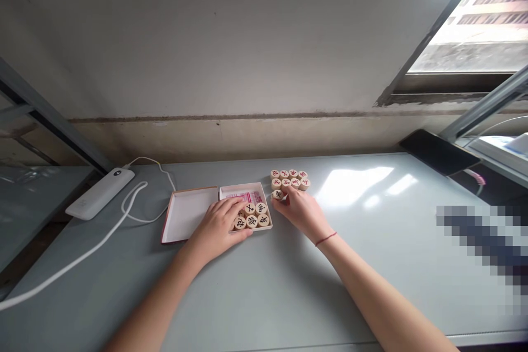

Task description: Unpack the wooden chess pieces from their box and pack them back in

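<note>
4 columns of pieces [295,181] right of box [264,198]

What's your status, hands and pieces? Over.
Right hand: grasping black-marked xiangqi piece. Left hand: at open box, partly hiding pieces inside.

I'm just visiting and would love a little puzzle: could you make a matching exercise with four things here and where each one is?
Things
1. Left bare hand
2. Right bare hand
3. Oblong white plastic device
4. Thin red cord bracelet

Places
A. Around the right wrist
B. Over the shallow white rectangular box
C. Left of the white-lined, red-edged lid
D. At a round cream piece with a black mark

Pairs: 1-B; 2-D; 3-C; 4-A.
</note>
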Demonstrator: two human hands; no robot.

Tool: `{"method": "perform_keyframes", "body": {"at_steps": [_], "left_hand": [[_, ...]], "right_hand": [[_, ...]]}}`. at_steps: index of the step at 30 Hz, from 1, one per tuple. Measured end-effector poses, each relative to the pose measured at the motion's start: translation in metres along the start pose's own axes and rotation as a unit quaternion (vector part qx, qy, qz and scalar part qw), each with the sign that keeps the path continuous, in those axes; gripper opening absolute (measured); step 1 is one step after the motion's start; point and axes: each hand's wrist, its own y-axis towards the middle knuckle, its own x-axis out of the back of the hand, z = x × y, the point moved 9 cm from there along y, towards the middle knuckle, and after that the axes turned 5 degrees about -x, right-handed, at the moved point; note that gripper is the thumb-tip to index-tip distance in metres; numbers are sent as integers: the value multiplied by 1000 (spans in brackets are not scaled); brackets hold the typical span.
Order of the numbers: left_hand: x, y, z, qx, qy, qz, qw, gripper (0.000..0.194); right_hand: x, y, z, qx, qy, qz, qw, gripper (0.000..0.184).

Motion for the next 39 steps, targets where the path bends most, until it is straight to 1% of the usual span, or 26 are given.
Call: {"method": "perform_keyframes", "body": {"at_steps": [6, 13, 18, 23, 27, 30, 32, 34, 37, 39], "left_hand": [[0, 0, 1, 10, -3, 8, 1000, 51], [-1, 0, 1, 7, 5, 9, 1000, 50], [0, 0, 1, 5, 6, 3, 1000, 47], [2, 0, -1, 1, 3, -4, 1000, 44], [6, 0, 2, 3, -11, 0, 1000, 44], [13, 1, 8, 9, 0, -25, 1000, 39], [18, 1, 12, 11, 26, -51, 998, 34], [19, 1, 16, 12, 49, -63, 997, 31], [13, 2, 17, 9, 60, -43, 997, 27], [10, 2, 15, 8, 56, -28, 998, 25]], "right_hand": [[3, 0, -2, -12, -24, -22, 999, 28], [2, -1, 1, -7, -34, -35, 999, 25], [-3, 2, -1, -2, -26, -22, 999, 33], [-2, 3, -2, -3, -20, -18, 1000, 35], [-1, 1, 0, -3, -25, -12, 1000, 38], [3, -4, 5, 3, -34, -21, 999, 39], [7, -8, 13, 33, -19, -31, 999, 38], [10, -16, 28, 97, 14, -38, 994, 32], [11, -30, 50, 208, 53, -37, 976, 23], [9, -36, 58, 243, 52, -28, 968, 22]]}}
